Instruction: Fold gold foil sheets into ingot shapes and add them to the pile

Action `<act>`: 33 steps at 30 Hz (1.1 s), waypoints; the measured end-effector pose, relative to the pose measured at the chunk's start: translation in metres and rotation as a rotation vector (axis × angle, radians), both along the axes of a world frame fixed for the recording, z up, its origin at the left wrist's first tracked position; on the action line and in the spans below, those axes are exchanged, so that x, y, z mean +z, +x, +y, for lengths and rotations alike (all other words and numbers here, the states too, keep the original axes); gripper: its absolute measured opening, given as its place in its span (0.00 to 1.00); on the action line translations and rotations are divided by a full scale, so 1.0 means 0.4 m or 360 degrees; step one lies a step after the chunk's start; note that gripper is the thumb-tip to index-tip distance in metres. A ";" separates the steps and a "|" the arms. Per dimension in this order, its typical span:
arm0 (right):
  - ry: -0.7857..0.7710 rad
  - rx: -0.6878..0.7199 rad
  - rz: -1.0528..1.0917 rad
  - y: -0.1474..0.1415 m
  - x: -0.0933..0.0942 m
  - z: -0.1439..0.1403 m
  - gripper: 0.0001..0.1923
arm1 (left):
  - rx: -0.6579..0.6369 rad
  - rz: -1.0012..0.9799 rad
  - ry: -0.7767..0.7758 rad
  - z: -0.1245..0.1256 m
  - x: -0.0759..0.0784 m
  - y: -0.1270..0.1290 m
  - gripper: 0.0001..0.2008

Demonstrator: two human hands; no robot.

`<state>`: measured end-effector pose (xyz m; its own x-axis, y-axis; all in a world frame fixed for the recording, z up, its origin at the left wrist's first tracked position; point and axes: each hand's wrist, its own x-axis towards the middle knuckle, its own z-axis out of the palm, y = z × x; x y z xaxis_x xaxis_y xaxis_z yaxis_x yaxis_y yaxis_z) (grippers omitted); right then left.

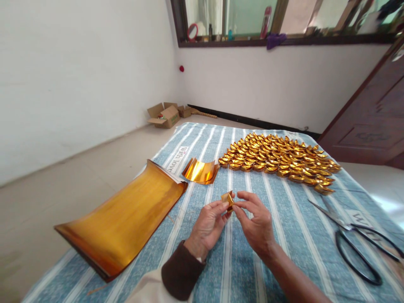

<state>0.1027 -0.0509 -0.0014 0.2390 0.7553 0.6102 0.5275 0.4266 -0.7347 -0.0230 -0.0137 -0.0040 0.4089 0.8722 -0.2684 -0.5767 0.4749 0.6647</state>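
folded gold foil paper piece (227, 199) sits pinched between both hands above the blue-and-white striped cloth (277, 235), near centre. left hand (206, 227) grips its left side with fingertips; right hand (257, 225) grips its right side — both closed on it. far right: heap of folded gold foil ingots (277, 158). left: large stack of gold foil sheets (123, 221) — small curled gold sheets (200, 171) beyond. right: black-handled scissors (353, 240).
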 end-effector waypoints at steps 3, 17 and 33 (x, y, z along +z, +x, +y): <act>0.0013 0.0025 0.0014 0.002 -0.001 0.001 0.07 | 0.0002 0.0016 0.0001 -0.001 0.003 0.000 0.12; -0.0067 -0.0016 -0.0007 0.020 -0.012 0.008 0.07 | 0.0221 0.0046 -0.0208 -0.004 0.011 0.000 0.08; -0.0088 0.0072 0.0043 0.018 -0.014 0.009 0.06 | 0.0163 0.0089 -0.0155 0.001 0.005 -0.002 0.10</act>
<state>0.1100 -0.0474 -0.0071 0.2198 0.7981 0.5611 0.4881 0.4080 -0.7715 -0.0239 -0.0131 -0.0020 0.3013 0.8773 -0.3736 -0.5887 0.4793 0.6509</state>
